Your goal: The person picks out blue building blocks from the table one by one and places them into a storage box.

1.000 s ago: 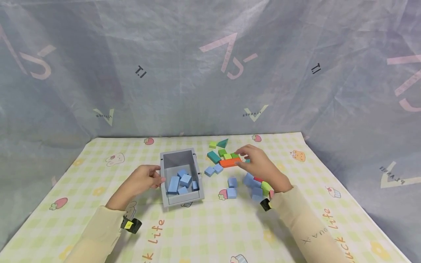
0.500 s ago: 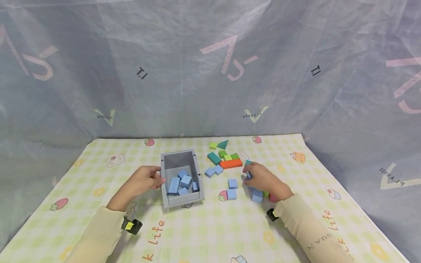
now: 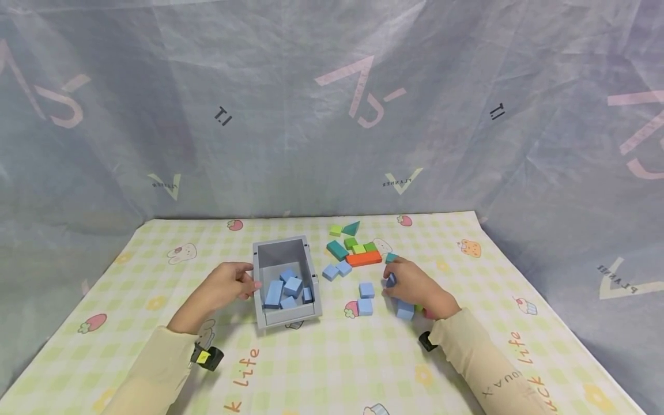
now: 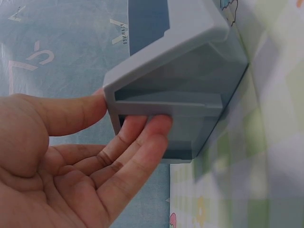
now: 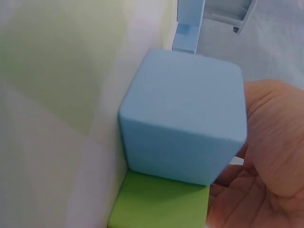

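My left hand (image 3: 225,281) holds the left side of a grey plastic box (image 3: 290,314). In the left wrist view the thumb lies at the rim and the fingertips curl under a ledge on the box's wall. Several blue blocks (image 3: 274,294) lie inside the box. On the right, my right hand (image 3: 415,283) pinches a blue block (image 3: 391,280) between thumb and fingers, low over a small pile. Nearest the right wrist camera, another blue block (image 5: 183,109) stands beside a green block (image 5: 159,199); it hides the fingertips and the held block there.
Two blue blocks (image 3: 365,298) lie between box and right hand. Farther back are an orange-red bar (image 3: 364,258), a teal block (image 3: 338,250), green blocks (image 3: 359,249), a teal triangle (image 3: 351,229) and more blue blocks (image 3: 331,272). A grey curtain (image 3: 332,115) hangs behind the table.
My right hand has come from beside the orange-red bar toward the near right, down to the pile, and taken a blue block between its fingers. The left hand and box have stayed put.
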Available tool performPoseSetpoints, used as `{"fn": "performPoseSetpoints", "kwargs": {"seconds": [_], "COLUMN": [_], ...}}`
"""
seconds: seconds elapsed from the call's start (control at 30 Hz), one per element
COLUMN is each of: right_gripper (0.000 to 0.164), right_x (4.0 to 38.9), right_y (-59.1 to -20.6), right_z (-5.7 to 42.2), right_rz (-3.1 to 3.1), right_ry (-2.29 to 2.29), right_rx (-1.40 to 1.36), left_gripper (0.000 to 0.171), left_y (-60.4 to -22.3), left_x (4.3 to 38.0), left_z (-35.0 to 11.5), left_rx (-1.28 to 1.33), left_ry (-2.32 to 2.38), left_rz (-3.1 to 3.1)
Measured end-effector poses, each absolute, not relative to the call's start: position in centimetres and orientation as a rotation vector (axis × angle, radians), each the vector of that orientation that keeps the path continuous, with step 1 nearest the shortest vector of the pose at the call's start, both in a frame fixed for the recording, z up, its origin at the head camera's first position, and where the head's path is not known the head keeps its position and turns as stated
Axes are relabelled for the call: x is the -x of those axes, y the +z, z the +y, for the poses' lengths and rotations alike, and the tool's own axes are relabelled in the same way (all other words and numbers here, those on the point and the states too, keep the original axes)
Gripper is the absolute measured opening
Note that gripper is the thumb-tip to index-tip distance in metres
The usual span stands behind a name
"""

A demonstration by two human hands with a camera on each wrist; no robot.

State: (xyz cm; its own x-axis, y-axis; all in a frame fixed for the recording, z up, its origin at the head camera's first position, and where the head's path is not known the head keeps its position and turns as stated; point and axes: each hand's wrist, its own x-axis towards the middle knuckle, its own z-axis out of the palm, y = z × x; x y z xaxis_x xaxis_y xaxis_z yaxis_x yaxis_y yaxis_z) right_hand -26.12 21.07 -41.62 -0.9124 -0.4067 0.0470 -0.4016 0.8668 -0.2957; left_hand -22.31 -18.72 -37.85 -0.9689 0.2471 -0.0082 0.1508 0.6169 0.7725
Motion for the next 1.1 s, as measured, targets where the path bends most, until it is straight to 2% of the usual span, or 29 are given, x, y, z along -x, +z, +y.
{"fn": "performPoseSetpoints", "kwargs": {"seconds": [0.43,0.7,1.1], "right_gripper": [0.027,0.027,0.026], "right_x": [25.88,25.96,26.14], "right_y": [-41.62,-41.92,-42.02], "right_z": [21.27,21.23,21.29], "right_rz": [3.017,3.031,3.049], "right_ry": [-0.417,-0.433,-0.469], "right_rx": [0.672,0.697,0.687], "left_gripper": [0.055,0.05,0.053], "left_y": [-37.81,-38.03,-37.96], "left_x": [22.23,22.3,22.25], "left_z": [-18.82,-18.85,-18.86], "left_rx": [-0.368,-0.344,-0.374], "left_ry": [1.297,1.294,1.301], "left_rz": [2.707,2.71,2.712]}}
